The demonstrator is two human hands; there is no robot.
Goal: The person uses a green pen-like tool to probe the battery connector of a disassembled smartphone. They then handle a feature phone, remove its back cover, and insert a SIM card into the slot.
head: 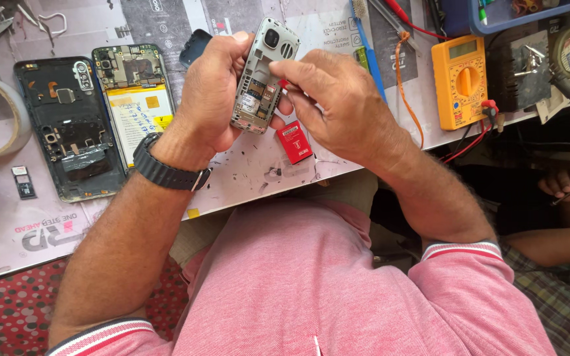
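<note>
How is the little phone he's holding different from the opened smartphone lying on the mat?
The small grey phone is held up in both hands, left hand and right hand; the opened smartphone lies flat, untouched. The smartphone is larger, with a yellow-labelled battery; the grey phone's bay looks empty. Both have their backs off.

Left hand (209, 99) grips small grey phone (261, 76), back cover off, camera end up, insides exposed. Right hand (338, 109) pinches small red part against phone's open back with fingers (291, 71). Black watch (166, 171) on left wrist. Red battery (294, 141) lies on counter (245, 171) just below phone. Left of hands: opened smartphone (134, 99) beside its dark back shell (70, 132). Right: orange multimeter (460, 80) with red lead.
</note>
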